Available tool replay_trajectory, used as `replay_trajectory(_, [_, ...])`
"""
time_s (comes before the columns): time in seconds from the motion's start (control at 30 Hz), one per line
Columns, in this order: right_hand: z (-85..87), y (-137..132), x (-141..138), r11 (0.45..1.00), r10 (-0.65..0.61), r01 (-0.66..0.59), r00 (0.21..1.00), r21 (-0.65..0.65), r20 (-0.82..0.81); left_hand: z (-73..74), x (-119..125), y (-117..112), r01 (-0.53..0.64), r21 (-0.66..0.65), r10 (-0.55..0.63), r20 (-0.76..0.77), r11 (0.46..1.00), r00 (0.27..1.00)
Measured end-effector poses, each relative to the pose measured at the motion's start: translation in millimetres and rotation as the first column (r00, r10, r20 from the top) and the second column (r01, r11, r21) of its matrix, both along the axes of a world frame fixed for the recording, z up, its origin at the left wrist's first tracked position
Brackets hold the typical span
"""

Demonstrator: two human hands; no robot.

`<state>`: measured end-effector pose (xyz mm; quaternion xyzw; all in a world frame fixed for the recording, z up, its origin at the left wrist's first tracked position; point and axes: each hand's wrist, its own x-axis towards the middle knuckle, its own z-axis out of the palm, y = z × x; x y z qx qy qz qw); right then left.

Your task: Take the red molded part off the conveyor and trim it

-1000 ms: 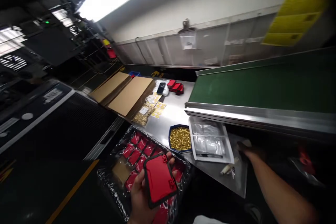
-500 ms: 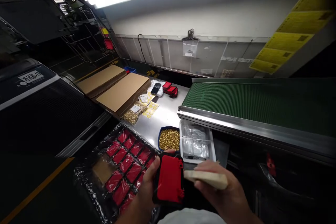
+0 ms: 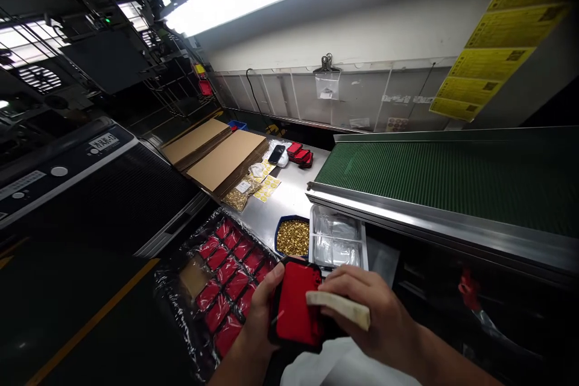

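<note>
My left hand [image 3: 265, 304] is closed round the left edge of a red case with a black rim [image 3: 296, 301], its red face turned up toward me. In my right hand [image 3: 368, 298] is a flat off-white pad [image 3: 341, 306], perhaps foam or cloth, pinched between thumb and fingers. The pad's front end lies over the right part of the red face; whether it touches cannot be made out. Left of the case, a plastic-lined box [image 3: 203, 329] holds rows of similar red pieces. Beyond my hands sits a blue tray [image 3: 277, 235] full of small gold-coloured parts [image 3: 294, 236].
A white bin [image 3: 363, 235] holds clear plastic bags. To the right runs a green conveyor belt [image 3: 407, 175]. Farther back are cardboard sheets [image 3: 230, 157], a bag of gold parts [image 3: 237, 196], sticker sheets [image 3: 268, 188], a phone [image 3: 276, 154] and stacked red cases [image 3: 301, 155].
My right hand has moved left, bringing the pad from beside the case to over its red face. The view has shifted slightly, and my left hand still holds the case.
</note>
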<state>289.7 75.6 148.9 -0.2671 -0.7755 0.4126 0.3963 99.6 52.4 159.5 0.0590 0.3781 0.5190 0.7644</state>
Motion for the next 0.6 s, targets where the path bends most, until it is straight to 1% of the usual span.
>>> replay_trajectory(0.03, [0.0, 0.6, 0.8, 1.000, -0.001, 0.001, 1.000, -0.003, -0.002, 0.7, 1.4, -0.5, -0.010, -0.004, 0.010, -0.015, 1.000, 1.000])
replay_trajectory(0.13, [1.2, 1.1, 1.0, 0.999, 0.048, -0.048, 0.999, 0.000, -0.016, 1.4, 2.8, -0.7, 0.004, 0.002, -0.004, -0.015, 1.000, 1.000])
replay_trajectory(0.23, [2.3, 0.1, -2.1, 1.000, 0.016, -0.016, 1.000, 0.002, -0.022, 1.3, 1.7, 0.5, -0.017, -0.005, 0.017, -0.020, 1.000, 1.000])
replay_trajectory(0.3, [1.4, -0.5, -5.7, 0.999, 0.032, -0.032, 0.999, -0.007, -0.034, 0.1, 0.1, 1.3, -0.028, -0.019, 0.028, -0.015, 0.999, 1.000])
replay_trajectory(0.33, [0.5, -0.6, -7.8, 0.999, 0.036, -0.036, 0.999, -0.014, -0.039, -1.2, -1.0, 1.6, -0.028, -0.028, 0.028, -0.013, 0.999, 1.000])
replay_trajectory(0.43, [-1.4, 1.0, -13.1, 0.999, -0.003, 0.002, 1.000, -0.036, -0.023, -7.5, -4.8, 1.6, -0.038, -0.047, 0.038, -0.014, 0.998, 0.999])
replay_trajectory(0.53, [1.1, 4.1, -11.3, 0.994, 0.089, -0.091, 0.996, -0.062, -0.032, -13.9, -8.1, 0.4, -0.017, -0.004, 0.017, 0.055, 1.000, 0.998])
replay_trajectory(0.57, [2.3, 5.3, -8.0, 0.993, 0.079, -0.084, 0.995, -0.087, -0.059, -15.3, -8.7, -0.1, 0.001, 0.014, -0.002, 0.081, 1.000, 0.997])
replay_trajectory(0.6, [3.0, 6.6, -3.5, 0.992, 0.007, -0.019, 0.996, -0.124, -0.091, -16.2, -9.1, -0.5, 0.025, 0.030, -0.028, 0.096, 0.999, 0.995])
